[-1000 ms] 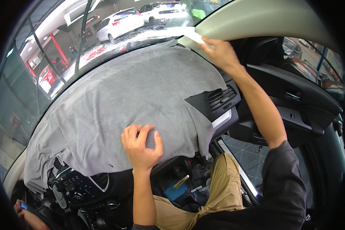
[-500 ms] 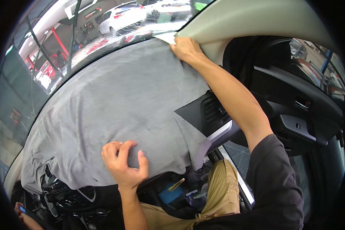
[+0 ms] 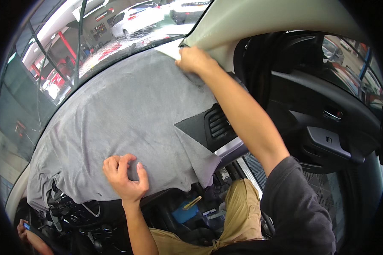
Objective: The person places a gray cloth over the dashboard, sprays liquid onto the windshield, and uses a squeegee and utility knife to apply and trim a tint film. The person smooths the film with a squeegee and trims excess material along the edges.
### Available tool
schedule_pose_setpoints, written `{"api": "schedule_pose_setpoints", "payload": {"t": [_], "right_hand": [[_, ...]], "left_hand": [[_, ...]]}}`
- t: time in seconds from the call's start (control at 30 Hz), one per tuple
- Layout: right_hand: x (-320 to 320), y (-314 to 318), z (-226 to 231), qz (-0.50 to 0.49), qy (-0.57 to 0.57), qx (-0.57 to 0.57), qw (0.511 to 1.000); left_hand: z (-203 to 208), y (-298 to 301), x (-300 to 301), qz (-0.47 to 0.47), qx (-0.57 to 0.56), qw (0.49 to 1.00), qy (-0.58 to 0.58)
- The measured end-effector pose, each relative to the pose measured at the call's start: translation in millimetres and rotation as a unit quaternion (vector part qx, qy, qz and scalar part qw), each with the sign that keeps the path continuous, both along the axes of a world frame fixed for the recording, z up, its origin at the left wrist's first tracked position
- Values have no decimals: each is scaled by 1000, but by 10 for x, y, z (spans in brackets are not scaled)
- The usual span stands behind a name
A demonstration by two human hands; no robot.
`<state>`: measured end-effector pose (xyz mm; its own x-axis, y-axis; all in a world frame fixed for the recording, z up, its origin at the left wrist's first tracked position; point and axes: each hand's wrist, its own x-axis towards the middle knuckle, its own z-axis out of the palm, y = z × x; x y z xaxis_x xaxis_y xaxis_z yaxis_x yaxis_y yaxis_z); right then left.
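Note:
A grey cloth (image 3: 115,106) covers the dashboard under the windshield, wrinkled at its left side. My right hand (image 3: 195,60) is closed at the far corner by the pillar, slightly blurred. It grips a thin white sheet-like piece (image 3: 169,49) whose pointed end shows past the fingers at the base of the glass. My left hand (image 3: 127,176) is over the near part of the cloth, fingers bent and thumb apart, with nothing in it. Whether its fingertips press on the cloth is hard to see. At the right, the cloth's cut edge leaves an air vent (image 3: 219,122) uncovered.
The windshield (image 3: 51,63) curves along the left and far side. A beige pillar (image 3: 225,25) and an open door (image 3: 323,114) are at the right. A blue item (image 3: 185,213) lies in the footwell. Another person's hand (image 3: 29,233) holds a dark device at lower left.
My right hand and the white piece have shifted slightly nearer along the pillar's base. The whole view has turned a little, and my left hand keeps its bent pose.

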<state>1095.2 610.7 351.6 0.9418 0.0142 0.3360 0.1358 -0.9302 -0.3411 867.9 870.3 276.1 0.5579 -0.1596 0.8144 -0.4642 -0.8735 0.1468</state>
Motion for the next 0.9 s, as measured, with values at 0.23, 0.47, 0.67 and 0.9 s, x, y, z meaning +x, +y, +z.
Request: {"api": "schedule_pose_setpoints", "payload": {"t": [0.23, 0.47, 0.67, 0.9], "right_hand": [[-2124, 310, -712, 131, -160, 328, 922], [-1952, 724, -214, 236, 67, 889, 387], [-1793, 1185, 550, 196, -6, 926, 323], [-1603, 1228, 917, 210, -66, 926, 305]], "left_hand": [[-29, 15, -52, 11, 5, 1000, -2], [-16, -28, -29, 14, 37, 999, -8], [-62, 30, -61, 32, 43, 998, 30], [-14, 11, -21, 13, 76, 997, -27]]}}
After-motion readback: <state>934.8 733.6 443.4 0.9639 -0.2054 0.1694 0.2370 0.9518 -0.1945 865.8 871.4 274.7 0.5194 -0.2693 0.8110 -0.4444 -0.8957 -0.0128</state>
